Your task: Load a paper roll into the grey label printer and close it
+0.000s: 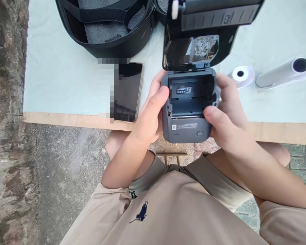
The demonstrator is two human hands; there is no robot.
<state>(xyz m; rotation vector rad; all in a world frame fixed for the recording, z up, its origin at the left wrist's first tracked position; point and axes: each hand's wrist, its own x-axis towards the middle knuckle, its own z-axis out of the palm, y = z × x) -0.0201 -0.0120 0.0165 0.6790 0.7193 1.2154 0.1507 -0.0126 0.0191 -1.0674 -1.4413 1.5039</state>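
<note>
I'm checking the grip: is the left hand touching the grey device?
Touching: the head view shows the left hand with its thumb on the grey device.

Open grey printer (190, 106) in both hands (151, 117) (225, 117)

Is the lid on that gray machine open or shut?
Open. The black lid is tipped back away from the gray machine, so you can see right into the hollow inside.
</note>
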